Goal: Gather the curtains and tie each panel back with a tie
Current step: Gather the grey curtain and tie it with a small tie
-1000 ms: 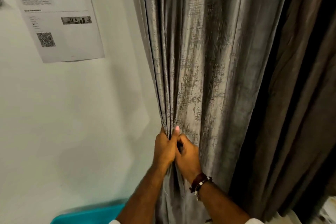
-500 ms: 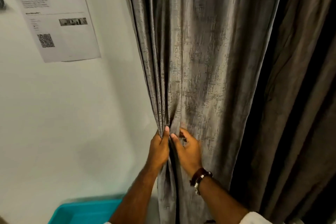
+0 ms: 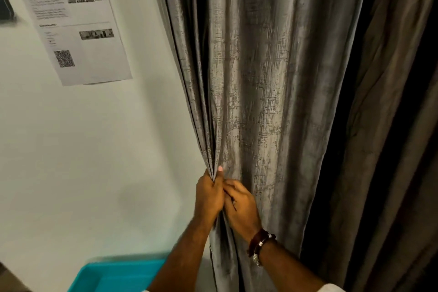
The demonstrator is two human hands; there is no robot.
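The grey curtain [image 3: 260, 78] filled the middle of the frame, hanging from the top edge down past the bottom, its cloth shiny with a rough crosshatch weave. Its left edge was bunched into tight pleats that ran down to my hands in the lower middle. My left hand [image 3: 208, 197] gripped those pleats, fingers curled around the gathered edge and the thumb pointing up against the cloth. My right hand [image 3: 241, 208] sat just beside it, touching it, fingers curled into the fold of cloth right of the pleats. On that wrist I saw a dark bracelet [image 3: 260, 242] with metal beads.

To the right of the grey panel hung a darker brown curtain [image 3: 391, 125], deep in shadow, with a black gap between the two.

Left of the curtain stood a plain pale wall [image 3: 83, 161]. A printed sheet [image 3: 73, 21] was stuck to it in the upper left, tilted, with two small photos and a square code; the text was too blurred to read. A dark object showed at the far left edge, cut off. A turquoise tray [image 3: 118, 275] lay at the bottom, left of my forearm.
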